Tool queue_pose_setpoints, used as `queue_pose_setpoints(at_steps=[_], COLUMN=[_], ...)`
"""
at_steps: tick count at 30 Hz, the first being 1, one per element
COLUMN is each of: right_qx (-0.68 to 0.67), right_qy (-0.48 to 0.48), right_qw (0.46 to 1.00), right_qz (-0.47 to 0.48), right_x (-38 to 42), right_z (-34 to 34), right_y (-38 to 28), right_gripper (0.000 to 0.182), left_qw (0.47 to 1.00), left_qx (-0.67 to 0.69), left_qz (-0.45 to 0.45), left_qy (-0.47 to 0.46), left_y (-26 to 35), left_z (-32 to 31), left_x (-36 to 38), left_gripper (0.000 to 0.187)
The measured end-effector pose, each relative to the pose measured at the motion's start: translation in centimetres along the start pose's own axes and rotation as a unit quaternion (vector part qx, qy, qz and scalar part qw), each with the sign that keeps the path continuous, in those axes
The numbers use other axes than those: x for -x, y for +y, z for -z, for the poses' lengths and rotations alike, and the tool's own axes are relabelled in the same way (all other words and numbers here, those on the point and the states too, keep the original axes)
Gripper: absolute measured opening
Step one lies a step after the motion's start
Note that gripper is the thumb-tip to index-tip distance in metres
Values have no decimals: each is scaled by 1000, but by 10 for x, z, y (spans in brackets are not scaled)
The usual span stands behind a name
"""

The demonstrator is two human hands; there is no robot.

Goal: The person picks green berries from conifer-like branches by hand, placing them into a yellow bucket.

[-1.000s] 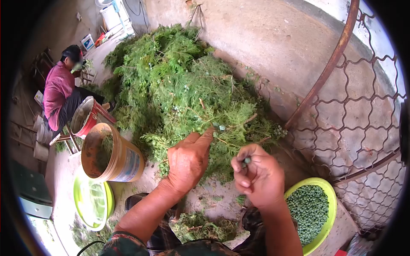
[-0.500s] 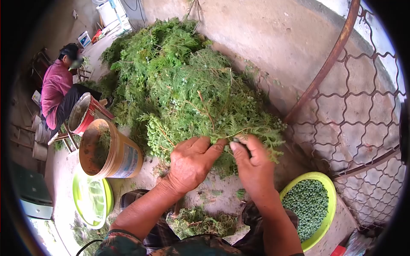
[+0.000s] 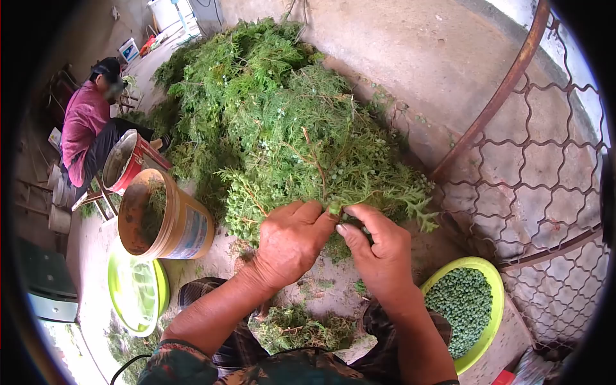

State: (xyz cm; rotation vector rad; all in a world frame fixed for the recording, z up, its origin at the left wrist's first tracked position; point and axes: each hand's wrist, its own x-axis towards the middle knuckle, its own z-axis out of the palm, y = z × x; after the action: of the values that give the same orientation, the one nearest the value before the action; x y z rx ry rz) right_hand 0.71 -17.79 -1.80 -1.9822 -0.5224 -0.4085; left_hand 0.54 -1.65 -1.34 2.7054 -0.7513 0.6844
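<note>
Close in front of me, my left hand (image 3: 292,237) is closed in a pinch on a green evergreen sprig (image 3: 414,208), whose leafy end spreads out to the right. A bit of green shows at its fingertips. My right hand (image 3: 380,253) is beside it, thumb and forefinger curled together against the sprig; what lies between them is hidden. Behind both hands rises a big heap of cut evergreen branches (image 3: 276,122) with small pale berries. A yellow-green basin (image 3: 494,308) full of round green berries (image 3: 459,308) stands at the lower right.
On the left are a tan bucket (image 3: 192,224) with greenery inside, a red bucket (image 3: 138,154) and a bright green basin (image 3: 163,289). Another person (image 3: 86,122) sits beyond them. A rusty wire-mesh gate (image 3: 500,109) borders the right. Loose clippings (image 3: 301,330) lie between my legs.
My right hand has shifted slightly left and down, its thumb now nearer my left fingertips. The view has moved a little. A bit of green now shows at my left fingertips.
</note>
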Motion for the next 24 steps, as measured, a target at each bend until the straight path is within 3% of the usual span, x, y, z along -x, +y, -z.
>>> queue_pose_setpoints(at_steps=[4,6,7,8,9,10,15,17,19,21,22,23,24], right_qx=[-16,-243,-242,-476,-680,-698,-657,-585,-562,-360,-210,-210,-119], right_qy=[-10,-55,-53,-43,-33,-14,9,-8,7,-30,-65,-68,-88], right_qw=[1000,938,939,838,681,659,678,756,777,902,961,960,986], right_qz=[-14,-240,-241,-263,-269,-280,-330,-292,-284,-237,-169,-171,-83], right_x=[-3,-2,-4,-8,-11,-11,-15,-11,-10,-10,-5,-2,0], right_z=[5,15,25,36,43,45,49,52,55,58,56,50,40], right_y=[-2,-7,-11,-14,-15,-10,-20,-12,-12,-15,-8,-3,0], right_gripper=[15,13,13,13,13,16,20,19,17,19,28,28,29], left_qw=[1000,1000,1000,1000,999,1000,1000,999,999,999,999,999,999], left_qx=[19,28,26,24,23,21,15,22,22,21,25,28,28], left_qz=[7,5,9,16,20,21,6,1,4,6,9,13,15], left_qy=[10,12,8,5,7,0,-11,-38,-42,-46,-41,-37,-38], left_y=[4,4,2,1,1,1,5,7,6,5,5,5,5], left_z=[-1,-1,-2,-3,-3,-1,-4,-4,-6,-8,-9,-9,-10], left_x=[-1,0,0,0,0,1,1,2,4,4,5,6,6], left_gripper=[35,37,37,38,38,38,35,34,35,36,34,32,32])
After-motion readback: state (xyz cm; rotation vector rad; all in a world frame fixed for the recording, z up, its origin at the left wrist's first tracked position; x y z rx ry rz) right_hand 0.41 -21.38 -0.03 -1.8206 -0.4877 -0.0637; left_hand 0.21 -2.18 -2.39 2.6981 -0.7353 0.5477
